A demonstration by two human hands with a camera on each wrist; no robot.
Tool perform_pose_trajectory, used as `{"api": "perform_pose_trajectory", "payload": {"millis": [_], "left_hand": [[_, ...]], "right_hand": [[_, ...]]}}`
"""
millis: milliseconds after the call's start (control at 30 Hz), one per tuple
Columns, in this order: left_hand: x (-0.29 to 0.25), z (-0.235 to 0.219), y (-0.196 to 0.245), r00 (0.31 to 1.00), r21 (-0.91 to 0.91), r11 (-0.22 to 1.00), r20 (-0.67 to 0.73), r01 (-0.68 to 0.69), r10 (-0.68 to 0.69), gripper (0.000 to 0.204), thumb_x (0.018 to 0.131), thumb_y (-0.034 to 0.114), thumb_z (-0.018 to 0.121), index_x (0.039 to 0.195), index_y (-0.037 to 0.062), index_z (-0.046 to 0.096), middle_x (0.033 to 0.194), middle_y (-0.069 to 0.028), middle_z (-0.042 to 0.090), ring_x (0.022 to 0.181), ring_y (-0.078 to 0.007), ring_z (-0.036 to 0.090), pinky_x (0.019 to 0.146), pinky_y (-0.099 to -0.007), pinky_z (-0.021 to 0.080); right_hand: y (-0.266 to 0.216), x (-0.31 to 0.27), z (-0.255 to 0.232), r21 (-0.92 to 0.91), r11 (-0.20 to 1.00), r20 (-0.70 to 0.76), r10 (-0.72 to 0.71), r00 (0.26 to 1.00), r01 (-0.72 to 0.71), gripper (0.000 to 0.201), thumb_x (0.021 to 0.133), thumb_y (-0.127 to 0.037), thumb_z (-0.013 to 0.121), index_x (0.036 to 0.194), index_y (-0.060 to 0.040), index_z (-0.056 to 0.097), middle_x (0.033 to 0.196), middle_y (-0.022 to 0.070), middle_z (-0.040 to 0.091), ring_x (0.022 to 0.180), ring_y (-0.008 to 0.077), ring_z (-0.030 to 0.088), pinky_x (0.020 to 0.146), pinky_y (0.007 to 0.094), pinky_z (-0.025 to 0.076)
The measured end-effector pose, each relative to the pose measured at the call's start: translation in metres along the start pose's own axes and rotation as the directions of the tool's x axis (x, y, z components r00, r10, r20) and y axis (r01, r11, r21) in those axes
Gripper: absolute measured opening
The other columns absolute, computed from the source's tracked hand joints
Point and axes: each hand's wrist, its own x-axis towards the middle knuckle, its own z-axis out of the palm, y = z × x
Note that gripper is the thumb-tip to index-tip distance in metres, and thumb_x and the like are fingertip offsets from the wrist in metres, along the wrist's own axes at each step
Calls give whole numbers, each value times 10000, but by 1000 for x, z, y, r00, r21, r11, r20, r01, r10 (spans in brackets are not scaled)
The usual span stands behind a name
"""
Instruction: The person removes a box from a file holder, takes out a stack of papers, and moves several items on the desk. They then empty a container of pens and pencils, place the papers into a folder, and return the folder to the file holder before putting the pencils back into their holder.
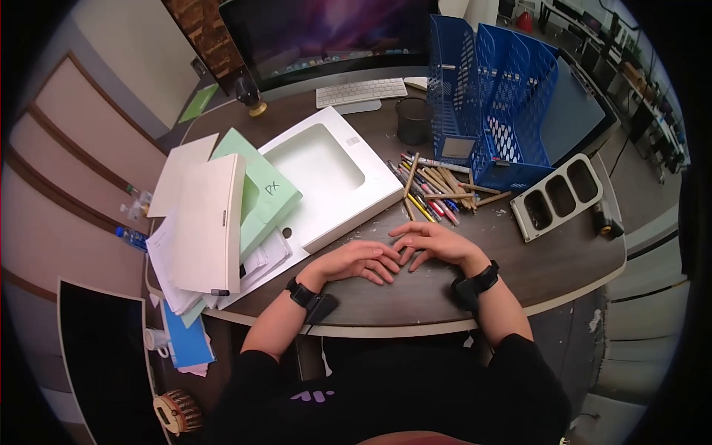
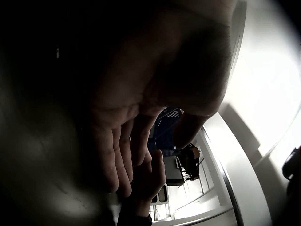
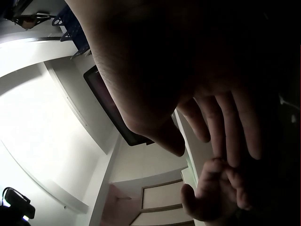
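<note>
My left hand rests at the near part of the dark desk, fingers loosely bent and holding nothing. Close beside it, my right hand lies with relaxed fingers; the fingertips of both hands overlap in the head view. Just beyond the right hand is a loose pile of pens and wooden pencils. A white box insert with a deep recess lies beyond the left hand. Both wrist views are dark, showing the left palm and the right palm with loosely hanging fingers.
Left stand a cream binder, a green folder and stacked papers. At the back are a keyboard, monitor and black mesh cup. Blue file holders and a three-slot white tray stand right.
</note>
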Motion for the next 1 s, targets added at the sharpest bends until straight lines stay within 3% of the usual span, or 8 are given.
{"api": "perform_pose_trajectory", "payload": {"millis": [433, 800, 1000], "left_hand": [[-7, 4, 2, 998, 86, 995, -29, -50, 53, 472, 1041, 267, 506, 1405, -31, 457, 1282, -204, 614, 1124, -266, 657, 946, -349, 544], [-14, -1, 2, 996, 161, 987, -86, -14, 28, 446, 1033, 264, 535, 1383, -9, 491, 1244, -169, 643, 1080, -213, 676, 904, -316, 560], [-15, 0, 6, 994, 226, 974, -109, 10, 15, 438, 1030, 273, 534, 1369, -3, 513, 1245, -175, 647, 1074, -232, 685, 884, -323, 571]], "right_hand": [[13, 8, 2, -129, 990, 34, -53, 998, 57, 473, 1001, -274, 609, 1360, 13, 500, 1187, 151, 651, 999, 232, 704, 752, 334, 600], [-4, 1, 12, -126, 992, -44, -24, 999, 18, 440, 1012, -234, 584, 1376, 1, 503, 1194, 147, 657, 1028, 229, 699, 764, 328, 615], [4, 4, 5, -99, 995, -31, -34, 999, 30, 418, 1032, -217, 554, 1390, -11, 489, 1264, 164, 638, 1033, 229, 688, 806, 339, 609]]}}
